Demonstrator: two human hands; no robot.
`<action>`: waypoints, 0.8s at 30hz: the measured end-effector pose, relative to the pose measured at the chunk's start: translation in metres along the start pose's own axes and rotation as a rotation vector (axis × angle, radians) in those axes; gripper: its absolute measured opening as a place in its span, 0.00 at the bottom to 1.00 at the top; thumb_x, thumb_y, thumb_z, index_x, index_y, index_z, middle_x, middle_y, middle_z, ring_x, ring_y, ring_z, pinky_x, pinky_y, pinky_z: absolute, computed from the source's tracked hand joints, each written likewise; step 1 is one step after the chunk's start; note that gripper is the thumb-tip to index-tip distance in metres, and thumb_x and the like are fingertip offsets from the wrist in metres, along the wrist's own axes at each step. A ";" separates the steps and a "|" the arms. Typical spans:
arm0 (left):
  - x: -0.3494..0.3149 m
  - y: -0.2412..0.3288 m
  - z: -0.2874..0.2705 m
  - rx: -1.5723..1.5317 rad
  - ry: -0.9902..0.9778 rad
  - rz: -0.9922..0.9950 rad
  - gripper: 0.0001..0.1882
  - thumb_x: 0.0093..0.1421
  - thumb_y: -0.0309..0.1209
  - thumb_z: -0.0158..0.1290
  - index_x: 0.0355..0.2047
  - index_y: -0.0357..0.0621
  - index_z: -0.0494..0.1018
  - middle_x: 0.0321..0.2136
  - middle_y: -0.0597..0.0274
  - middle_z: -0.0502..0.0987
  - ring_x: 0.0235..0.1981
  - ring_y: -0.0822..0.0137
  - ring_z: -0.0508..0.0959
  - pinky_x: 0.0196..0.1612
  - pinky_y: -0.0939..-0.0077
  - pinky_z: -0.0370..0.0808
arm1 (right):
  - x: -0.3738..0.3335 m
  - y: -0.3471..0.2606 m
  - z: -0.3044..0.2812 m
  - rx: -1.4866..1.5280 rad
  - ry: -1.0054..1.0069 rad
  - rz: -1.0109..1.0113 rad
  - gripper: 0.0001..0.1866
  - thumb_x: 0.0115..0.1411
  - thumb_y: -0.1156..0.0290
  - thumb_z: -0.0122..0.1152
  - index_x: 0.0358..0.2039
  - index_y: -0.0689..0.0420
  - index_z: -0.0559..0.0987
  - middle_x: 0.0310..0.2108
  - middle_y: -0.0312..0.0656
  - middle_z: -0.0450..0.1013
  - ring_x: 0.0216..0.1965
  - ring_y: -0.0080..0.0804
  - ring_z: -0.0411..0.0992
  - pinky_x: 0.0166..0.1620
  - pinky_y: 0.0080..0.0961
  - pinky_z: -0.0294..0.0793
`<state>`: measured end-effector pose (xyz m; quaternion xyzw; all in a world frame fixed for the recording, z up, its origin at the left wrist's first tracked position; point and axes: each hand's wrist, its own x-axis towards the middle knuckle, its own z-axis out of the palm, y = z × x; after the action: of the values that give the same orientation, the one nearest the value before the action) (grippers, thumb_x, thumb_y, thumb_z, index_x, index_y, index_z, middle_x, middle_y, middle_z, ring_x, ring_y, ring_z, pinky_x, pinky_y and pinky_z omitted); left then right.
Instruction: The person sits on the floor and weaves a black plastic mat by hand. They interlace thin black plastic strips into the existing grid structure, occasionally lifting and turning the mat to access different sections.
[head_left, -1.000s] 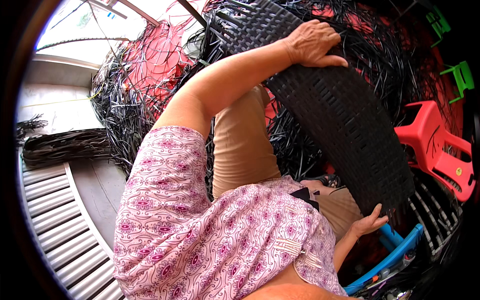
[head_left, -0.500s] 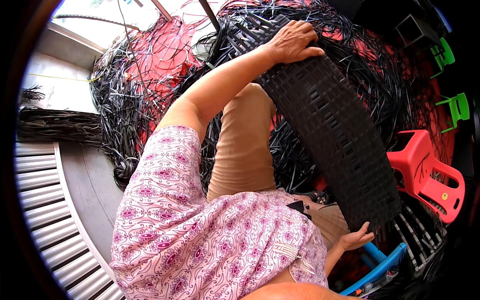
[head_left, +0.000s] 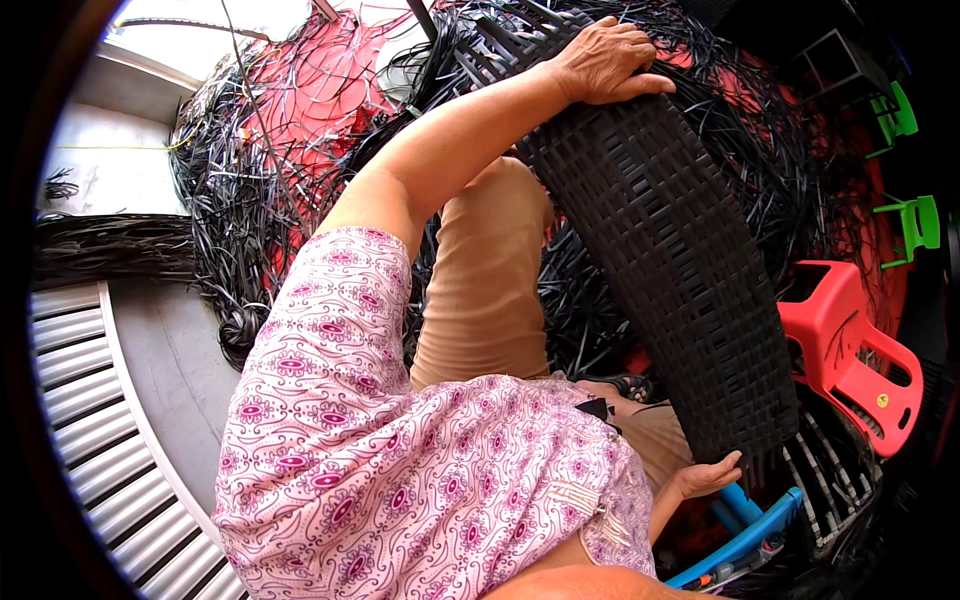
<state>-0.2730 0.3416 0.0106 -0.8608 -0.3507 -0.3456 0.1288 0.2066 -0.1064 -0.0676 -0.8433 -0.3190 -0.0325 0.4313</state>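
A long, curved panel of black woven plastic strips (head_left: 690, 270) leans slantwise in front of me, loose strip ends sticking out at its far end. My left hand (head_left: 612, 65) grips over the panel's far part, fingers bent across the edge and thumb spread along the weave. At the near end, my right hand (head_left: 705, 475) holds the bottom edge from below, palm turned up; its fingertips are partly hidden by the panel.
Heaps of loose black strips (head_left: 240, 190) cover the red floor (head_left: 325, 85). A red plastic chair (head_left: 835, 320) and a blue plastic seat (head_left: 745, 540) stand close on the right. Green chairs (head_left: 915, 230) are farther right. A slatted metal piece (head_left: 85, 400) lies at left.
My left hand has shifted a little to the right and up along the panel. The panel's face has tilted slightly. My right hand's fingers have drawn closer against the bottom edge.
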 end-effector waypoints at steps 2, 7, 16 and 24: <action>0.003 -0.001 0.002 -0.016 0.010 -0.002 0.28 0.66 0.57 0.48 0.22 0.45 0.71 0.26 0.60 0.72 0.34 0.56 0.75 0.43 0.63 0.68 | -0.002 -0.006 0.002 -0.001 0.007 0.019 0.24 0.71 0.57 0.49 0.35 0.71 0.75 0.37 0.61 0.71 0.39 0.50 0.69 0.47 0.40 0.68; 0.011 0.000 0.005 -0.066 0.040 -0.028 0.29 0.67 0.55 0.47 0.19 0.45 0.70 0.23 0.58 0.71 0.32 0.54 0.75 0.40 0.61 0.70 | -0.004 -0.011 0.007 0.074 0.090 0.037 0.27 0.72 0.54 0.47 0.32 0.71 0.73 0.33 0.59 0.70 0.36 0.47 0.68 0.45 0.39 0.67; 0.009 -0.007 -0.005 -0.204 -0.018 -0.076 0.27 0.68 0.52 0.47 0.21 0.43 0.71 0.25 0.56 0.73 0.34 0.53 0.76 0.41 0.60 0.72 | 0.004 0.013 0.009 0.032 0.123 -0.096 0.27 0.72 0.54 0.47 0.31 0.71 0.73 0.30 0.59 0.68 0.33 0.49 0.66 0.42 0.42 0.66; -0.011 -0.019 -0.031 -0.128 -0.054 -0.129 0.23 0.63 0.51 0.53 0.30 0.39 0.73 0.32 0.50 0.72 0.39 0.51 0.73 0.46 0.57 0.68 | -0.003 -0.016 0.007 0.010 0.062 0.031 0.23 0.71 0.60 0.46 0.39 0.74 0.74 0.38 0.65 0.70 0.41 0.54 0.69 0.49 0.43 0.68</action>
<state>-0.3077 0.3354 0.0247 -0.8519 -0.3859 -0.3516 0.0413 0.1936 -0.0957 -0.0620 -0.8445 -0.2926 -0.0501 0.4457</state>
